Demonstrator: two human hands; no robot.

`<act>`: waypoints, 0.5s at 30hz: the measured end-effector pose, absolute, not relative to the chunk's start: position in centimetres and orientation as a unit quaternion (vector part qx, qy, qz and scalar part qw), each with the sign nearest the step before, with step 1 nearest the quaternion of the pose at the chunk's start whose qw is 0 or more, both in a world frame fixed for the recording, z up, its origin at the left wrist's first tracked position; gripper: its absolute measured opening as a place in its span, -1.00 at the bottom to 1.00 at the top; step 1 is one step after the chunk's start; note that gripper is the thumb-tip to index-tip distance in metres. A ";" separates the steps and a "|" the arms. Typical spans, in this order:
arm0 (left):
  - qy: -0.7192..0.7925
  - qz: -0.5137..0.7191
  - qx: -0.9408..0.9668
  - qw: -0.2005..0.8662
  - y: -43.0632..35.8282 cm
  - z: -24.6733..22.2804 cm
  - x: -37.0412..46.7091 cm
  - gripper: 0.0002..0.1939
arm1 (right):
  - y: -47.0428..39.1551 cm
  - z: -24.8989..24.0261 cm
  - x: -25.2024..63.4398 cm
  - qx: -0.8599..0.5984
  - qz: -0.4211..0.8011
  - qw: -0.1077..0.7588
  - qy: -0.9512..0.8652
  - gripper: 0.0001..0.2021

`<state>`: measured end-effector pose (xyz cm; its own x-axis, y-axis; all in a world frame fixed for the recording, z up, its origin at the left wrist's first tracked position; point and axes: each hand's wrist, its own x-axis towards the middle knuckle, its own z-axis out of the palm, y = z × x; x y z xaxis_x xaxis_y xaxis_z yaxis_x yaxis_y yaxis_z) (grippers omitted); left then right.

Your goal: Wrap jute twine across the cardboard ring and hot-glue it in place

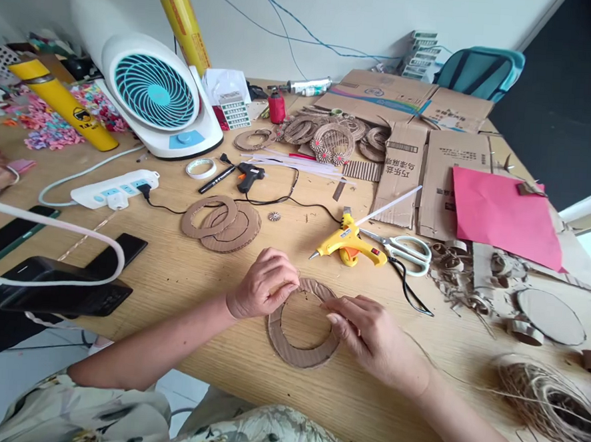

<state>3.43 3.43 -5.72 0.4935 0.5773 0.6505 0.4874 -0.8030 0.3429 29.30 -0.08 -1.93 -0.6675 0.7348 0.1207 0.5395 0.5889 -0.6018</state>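
A cardboard ring [278, 340] lies flat on the wooden table in front of me. Over its upper left edge, my left hand [266, 284] is closed in a pinch, with a thin strand of twine at the fingertips. My right hand [373, 336] reaches over the ring's right side, thumb and forefinger pinched on the same twine. From there the twine runs right to a loose coil of twine [520, 388]. Just beyond the ring stands a yellow glue gun [347, 243] with a clear glue stick in its back. White-handled scissors [408, 253] lie beside it.
Left of centre are more cardboard rings [209, 217], a black glue gun [251, 176] and a power strip [112, 188]. A white fan [155, 99] stands behind. Cardboard sheets [398, 174], pink paper [506, 217] and scraps [452, 270] cover the right. A cable [411, 291] trails near the scissors.
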 end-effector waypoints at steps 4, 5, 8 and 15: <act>0.324 0.391 0.860 0.057 3.5 -5.6 3.9 -0.92 | 0.0 -2.3 29.4 -0.352 0.256 0.213 -0.875 -0.73; 0.328 0.389 0.859 0.059 3.5 -5.5 4.0 -0.91 | 0.0 -2.5 29.5 -0.350 0.250 0.221 -0.875 -0.74; 0.333 0.387 0.858 0.057 3.5 -5.6 4.2 -0.90 | -0.5 -3.0 29.7 -0.347 0.229 0.255 -0.873 -0.76; 0.336 0.391 0.854 0.064 3.4 -5.4 4.4 -0.89 | -1.2 -3.8 30.6 -0.367 0.197 0.263 -0.870 -0.81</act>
<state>4.37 3.38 -5.44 0.4679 0.6250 0.6248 0.5248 -0.7653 0.3726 30.61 -1.21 -3.82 -0.5924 0.7421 0.3136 0.5350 0.6533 -0.5357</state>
